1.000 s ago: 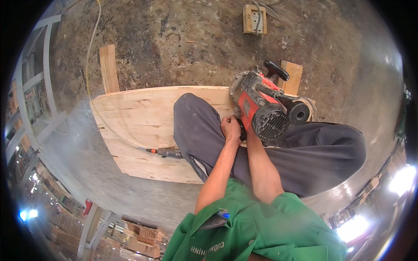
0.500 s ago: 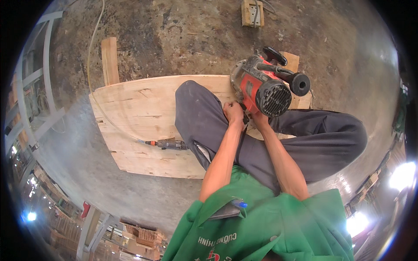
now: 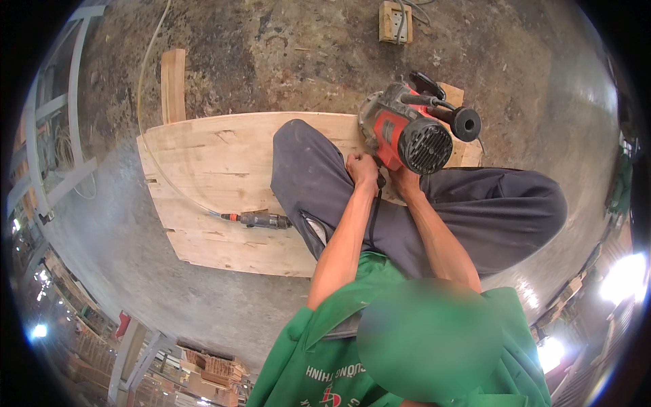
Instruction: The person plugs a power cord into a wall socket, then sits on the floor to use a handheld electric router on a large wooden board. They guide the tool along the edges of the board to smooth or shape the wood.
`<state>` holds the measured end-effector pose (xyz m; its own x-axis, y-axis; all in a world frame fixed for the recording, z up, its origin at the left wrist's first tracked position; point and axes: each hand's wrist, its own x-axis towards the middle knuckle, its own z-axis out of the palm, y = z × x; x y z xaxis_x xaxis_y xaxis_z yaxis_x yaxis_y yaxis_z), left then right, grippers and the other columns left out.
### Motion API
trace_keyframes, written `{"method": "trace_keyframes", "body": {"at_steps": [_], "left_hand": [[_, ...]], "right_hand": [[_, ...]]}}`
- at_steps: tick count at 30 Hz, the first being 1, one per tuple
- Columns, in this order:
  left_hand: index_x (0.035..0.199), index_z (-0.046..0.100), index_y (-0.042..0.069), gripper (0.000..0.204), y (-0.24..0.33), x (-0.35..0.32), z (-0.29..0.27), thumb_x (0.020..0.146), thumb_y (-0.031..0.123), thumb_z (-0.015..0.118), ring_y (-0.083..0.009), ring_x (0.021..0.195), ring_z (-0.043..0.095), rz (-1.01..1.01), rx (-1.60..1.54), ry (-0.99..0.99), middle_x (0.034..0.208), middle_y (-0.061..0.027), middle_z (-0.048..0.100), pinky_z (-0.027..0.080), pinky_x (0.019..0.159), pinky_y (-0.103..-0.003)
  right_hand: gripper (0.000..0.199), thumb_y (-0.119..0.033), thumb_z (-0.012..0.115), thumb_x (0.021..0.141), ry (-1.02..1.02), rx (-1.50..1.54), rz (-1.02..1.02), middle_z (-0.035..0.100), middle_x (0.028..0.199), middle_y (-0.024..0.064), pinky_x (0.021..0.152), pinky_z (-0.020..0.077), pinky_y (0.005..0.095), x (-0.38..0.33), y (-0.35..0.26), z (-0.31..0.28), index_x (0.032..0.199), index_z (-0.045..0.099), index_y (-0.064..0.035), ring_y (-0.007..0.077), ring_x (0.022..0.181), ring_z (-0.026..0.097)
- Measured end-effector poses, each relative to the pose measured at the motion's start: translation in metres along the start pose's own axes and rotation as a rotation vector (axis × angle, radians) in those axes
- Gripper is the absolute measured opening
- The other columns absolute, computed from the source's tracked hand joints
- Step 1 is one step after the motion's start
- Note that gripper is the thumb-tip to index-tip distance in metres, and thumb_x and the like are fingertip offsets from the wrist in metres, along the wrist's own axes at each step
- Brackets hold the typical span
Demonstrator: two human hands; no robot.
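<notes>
A red and black plunge router (image 3: 392, 132) lies tipped on its side on the wooden panel (image 3: 210, 163), with its motor end toward me and a round black knob at its right. My left hand (image 3: 363, 169) is closed, fingers curled, by the router's near left side. What it pinches is too small to make out; something dark shows between the two hands. My right hand (image 3: 405, 182) reaches in under the motor end, and its fingers are hidden by the router. Both forearms come up between my bent knees.
Left of my knee an air tool (image 3: 261, 220) rests on the panel, its thin hose (image 3: 159, 159) running up the left. A wooden strip (image 3: 173, 85) juts beyond the far edge. Farther off sits a socket box (image 3: 395, 24) with cords. A grey metal frame (image 3: 74, 102) stands at far left.
The view has shifted slightly. My left hand has turned a little, its knuckles now more on top beside the router. The router stays in about the same place.
</notes>
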<state>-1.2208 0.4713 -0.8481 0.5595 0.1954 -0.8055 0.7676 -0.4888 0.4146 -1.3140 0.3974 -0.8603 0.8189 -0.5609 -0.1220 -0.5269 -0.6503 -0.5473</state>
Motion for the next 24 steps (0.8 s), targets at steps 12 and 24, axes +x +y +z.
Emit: {"method": "trace_keyframes", "body": {"at_steps": [12,24], "left_hand": [[0.087,0.056,-0.003,0.017,0.028,-0.024,-0.005,0.080,0.009,0.047,-0.0277,0.077,0.059,-0.066,-0.095,-0.059,0.078,-0.0178,0.060,0.045,0.068,-0.037],[0.091,0.052,-0.002,0.014,-0.001,-0.007,-0.006,0.086,0.010,0.048,-0.0339,0.084,0.056,0.015,-0.120,0.003,0.084,-0.0196,0.058,0.042,0.074,-0.039]], "right_hand": [[0.040,-0.026,0.064,0.077,-0.166,0.040,0.354,0.055,0.115,0.0175,0.092,0.0356,0.0450,-0.016,0.017,0.012,0.111,0.058,-0.0057,0.0358,0.108,0.048],[0.042,-0.020,0.061,0.081,-0.507,-0.088,0.423,0.055,0.116,0.0159,0.093,0.0391,0.0379,0.037,0.014,-0.152,0.117,0.052,-0.0028,0.0265,0.108,0.052]]}}
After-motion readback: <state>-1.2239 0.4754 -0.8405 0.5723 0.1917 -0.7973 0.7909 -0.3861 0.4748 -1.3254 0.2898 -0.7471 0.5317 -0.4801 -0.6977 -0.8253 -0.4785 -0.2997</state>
